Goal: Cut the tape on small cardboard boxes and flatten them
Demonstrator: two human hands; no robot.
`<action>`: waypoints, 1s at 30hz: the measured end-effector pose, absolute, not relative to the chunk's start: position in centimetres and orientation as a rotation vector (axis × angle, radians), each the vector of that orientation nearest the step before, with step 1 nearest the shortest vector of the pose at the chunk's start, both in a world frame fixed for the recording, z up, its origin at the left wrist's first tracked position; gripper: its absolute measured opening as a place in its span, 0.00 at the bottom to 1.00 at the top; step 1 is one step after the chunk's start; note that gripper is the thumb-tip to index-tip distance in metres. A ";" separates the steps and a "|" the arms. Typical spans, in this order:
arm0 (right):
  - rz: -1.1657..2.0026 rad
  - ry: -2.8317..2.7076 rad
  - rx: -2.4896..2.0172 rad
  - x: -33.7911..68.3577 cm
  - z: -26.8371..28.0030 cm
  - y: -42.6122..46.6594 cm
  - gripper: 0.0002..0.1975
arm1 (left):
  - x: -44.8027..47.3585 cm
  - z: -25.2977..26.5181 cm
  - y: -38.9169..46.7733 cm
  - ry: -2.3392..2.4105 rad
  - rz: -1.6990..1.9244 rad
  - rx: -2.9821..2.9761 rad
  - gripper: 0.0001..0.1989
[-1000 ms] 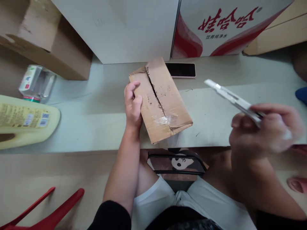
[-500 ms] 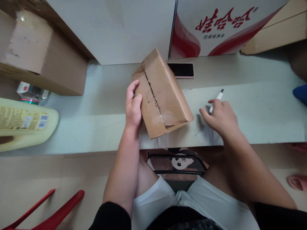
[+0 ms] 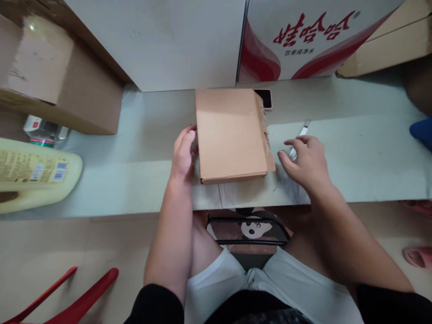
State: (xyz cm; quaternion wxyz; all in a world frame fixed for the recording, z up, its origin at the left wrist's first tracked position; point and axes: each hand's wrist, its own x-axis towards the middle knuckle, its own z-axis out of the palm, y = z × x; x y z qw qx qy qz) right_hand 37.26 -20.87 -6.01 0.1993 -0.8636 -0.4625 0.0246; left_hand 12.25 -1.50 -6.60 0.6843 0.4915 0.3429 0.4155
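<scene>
A brown cardboard box (image 3: pixel 231 132) lies with a broad plain face up, a torn, ragged flap along its right side. My left hand (image 3: pixel 184 153) is at the box's left side, thumb up and fingers loosely bent; the thumb is not over the box, and some fingertips are hidden against its side. To the right of the box, my right hand (image 3: pixel 307 159) has a white utility knife (image 3: pixel 293 154) between thumb and fingers. The knife's blade points away from me, and its lower end is hidden by the hand.
A phone (image 3: pixel 266 99) shows partly behind the box. Large white cartons (image 3: pixel 189 45) stand along the back of the table (image 3: pixel 151 180). At left are a brown carton (image 3: pixel 91 90), a clear bottle (image 3: pixel 42 130) and a yellow jug (image 3: pixel 40 175). A blue object (image 3: pixel 421 132) sits far right.
The box has been turned over and lowered, its slit seam no longer on top. My left hand has loosened beside it. My right hand and the knife have shifted slightly left.
</scene>
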 end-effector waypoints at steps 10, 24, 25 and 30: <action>0.846 -1.001 -1.696 35.1 -6.2 -20.8 0.29 | 12.7 -4.5 -1.6 0.810 0.862 0.789 0.18; 0.768 -0.725 -1.480 34.7 -5.0 -20.8 0.24 | 11.3 -4.1 -0.1 0.818 1.097 0.976 0.18; 0.792 -0.722 -1.463 34.7 -4.8 -20.8 0.23 | 11.2 -4.0 -0.1 0.809 1.104 0.982 0.18; 0.891 -0.769 -1.339 34.6 -4.6 -21.2 0.26 | 11.4 -4.3 -0.1 0.905 1.209 1.000 0.18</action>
